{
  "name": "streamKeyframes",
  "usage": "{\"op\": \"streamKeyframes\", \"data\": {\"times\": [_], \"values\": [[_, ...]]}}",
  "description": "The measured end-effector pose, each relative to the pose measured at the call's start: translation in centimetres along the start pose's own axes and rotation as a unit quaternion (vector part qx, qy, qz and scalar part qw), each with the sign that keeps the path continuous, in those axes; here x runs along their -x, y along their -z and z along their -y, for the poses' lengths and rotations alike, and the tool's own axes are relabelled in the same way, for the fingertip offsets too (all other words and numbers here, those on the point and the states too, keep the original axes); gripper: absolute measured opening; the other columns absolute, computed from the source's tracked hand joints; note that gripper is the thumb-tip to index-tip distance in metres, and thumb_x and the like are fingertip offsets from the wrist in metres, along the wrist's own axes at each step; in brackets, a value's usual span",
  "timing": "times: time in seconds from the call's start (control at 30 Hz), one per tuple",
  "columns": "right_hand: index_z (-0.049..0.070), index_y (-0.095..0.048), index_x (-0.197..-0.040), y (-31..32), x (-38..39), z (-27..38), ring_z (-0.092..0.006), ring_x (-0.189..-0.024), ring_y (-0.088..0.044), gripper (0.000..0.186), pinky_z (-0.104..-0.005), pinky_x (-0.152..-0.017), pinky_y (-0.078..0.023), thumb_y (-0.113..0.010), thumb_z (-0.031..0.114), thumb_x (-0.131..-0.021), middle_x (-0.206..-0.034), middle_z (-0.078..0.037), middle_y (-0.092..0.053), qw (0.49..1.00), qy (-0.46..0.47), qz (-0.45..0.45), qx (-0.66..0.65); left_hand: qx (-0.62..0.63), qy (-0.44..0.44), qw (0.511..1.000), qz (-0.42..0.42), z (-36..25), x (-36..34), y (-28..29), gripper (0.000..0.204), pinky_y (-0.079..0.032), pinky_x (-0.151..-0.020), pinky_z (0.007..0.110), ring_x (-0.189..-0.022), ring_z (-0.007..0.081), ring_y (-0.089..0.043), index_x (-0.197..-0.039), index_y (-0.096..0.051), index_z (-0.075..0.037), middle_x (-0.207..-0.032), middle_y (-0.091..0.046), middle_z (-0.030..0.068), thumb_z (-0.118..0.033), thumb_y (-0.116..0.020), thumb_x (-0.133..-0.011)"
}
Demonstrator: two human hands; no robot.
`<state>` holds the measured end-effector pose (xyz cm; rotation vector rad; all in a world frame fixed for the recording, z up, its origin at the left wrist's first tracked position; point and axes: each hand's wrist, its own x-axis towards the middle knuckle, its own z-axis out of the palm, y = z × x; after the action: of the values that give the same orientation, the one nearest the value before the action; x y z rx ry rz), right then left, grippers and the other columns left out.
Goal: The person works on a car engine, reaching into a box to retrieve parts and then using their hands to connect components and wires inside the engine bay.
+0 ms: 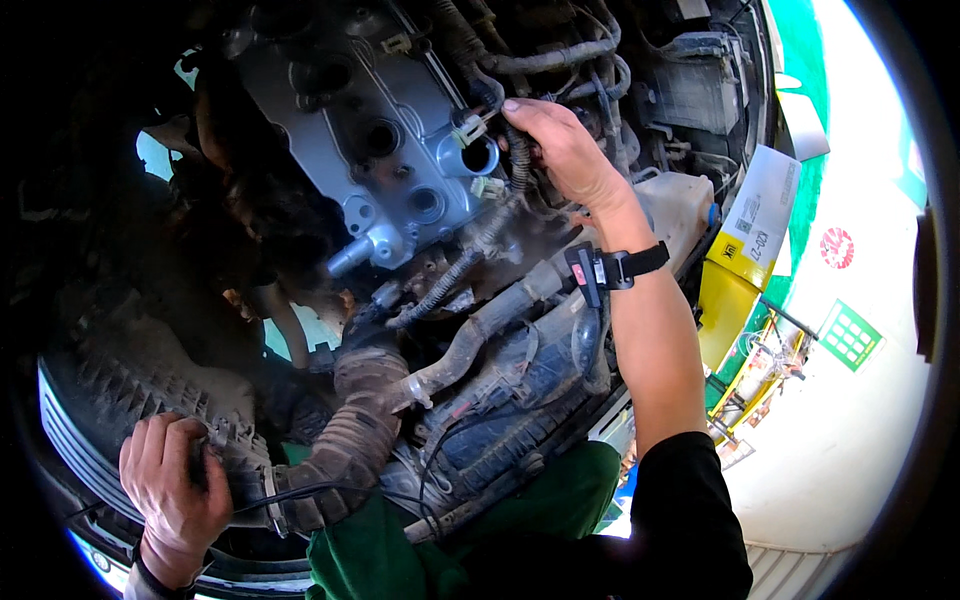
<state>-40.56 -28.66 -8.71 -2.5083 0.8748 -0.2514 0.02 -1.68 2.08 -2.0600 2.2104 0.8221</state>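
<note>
My right hand is closed round the corrugated wiring harness beside the silver-grey engine valve cover. Its thumb lies by the wires of a pale plug connector, which sits just above the cover's round filler opening. A second pale connector hangs a little below that opening. At the lower left, my left hand has its fingers curled at the edge of the black ribbed air filter housing. Something dark shows between thumb and fingers, too shaded to name.
A dusty ribbed intake hose runs from the housing toward the engine. Along the front lie a coolant hose and a black radiator shroud. To the right are a whitish reservoir and a yellow-and-white box. Green cloth is below.
</note>
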Motion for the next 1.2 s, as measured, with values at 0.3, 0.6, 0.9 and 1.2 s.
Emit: {"op": "streamKeyframes", "data": {"times": [0.3, 0.6, 0.9, 1.2], "values": [[-0.006, -0.066, -0.111, 1.1, -1.2, 2.8, -0.0185, -0.090, -0.064, 0.041, -0.0284, -0.084, -0.048, -0.054, 0.032, -0.099, -0.097, -0.011, -0.072, 0.906, -0.369, 0.013, -0.208, 0.019, 0.007, 1.000, 0.010, 1.1, 0.4, 0.7, 0.019, -0.042, -0.069, 0.040, -0.077, 0.0269, -0.057, -0.084, -0.063, -0.002, -0.085, -0.061, 0.0142, -0.007, -0.066, -0.066], [-0.005, -0.060, -0.111, 9.9, 7.8, 11.0, -0.0119, -0.071, -0.056, 0.023, -0.0266, -0.060, -0.047, -0.049, 0.000, -0.092, -0.094, -0.006, -0.061, 0.741, -0.402, -0.235, -0.483, -0.013, -0.011, 1.000, -0.014, -0.6, 0.1, -0.2, 0.017, -0.041, -0.074, 0.044, -0.079, 0.0360, -0.052, -0.085, -0.054, -0.001, -0.082, -0.052, 0.0153, -0.007, -0.061, -0.071], [0.000, -0.066, -0.107, 23.2, 27.8, 10.3, -0.0175, -0.087, -0.066, 0.023, -0.0290, -0.071, -0.055, -0.054, -0.003, -0.087, -0.099, -0.008, -0.067, 0.625, -0.469, -0.605, -0.152, -0.080, 0.027, 0.994, 0.071, 1.6, 1.2, -0.3, 0.043, -0.047, -0.095, 0.049, -0.108, 0.0426, -0.059, -0.123, -0.056, 0.004, -0.117, -0.062, 0.0248, -0.011, -0.065, -0.084], [-0.007, -0.067, -0.100, 22.8, 46.0, -3.9, -0.0213, -0.081, -0.068, 0.020, -0.0317, -0.068, -0.060, -0.058, -0.002, -0.083, -0.093, -0.012, -0.066, 0.679, -0.576, -0.431, -0.144, -0.141, -0.033, 0.989, -0.040, 6.9, 2.1, -4.2, 0.045, -0.047, -0.093, 0.048, -0.106, 0.0410, -0.059, -0.121, -0.058, 0.002, -0.116, -0.062, 0.0233, -0.013, -0.066, -0.079]]}}
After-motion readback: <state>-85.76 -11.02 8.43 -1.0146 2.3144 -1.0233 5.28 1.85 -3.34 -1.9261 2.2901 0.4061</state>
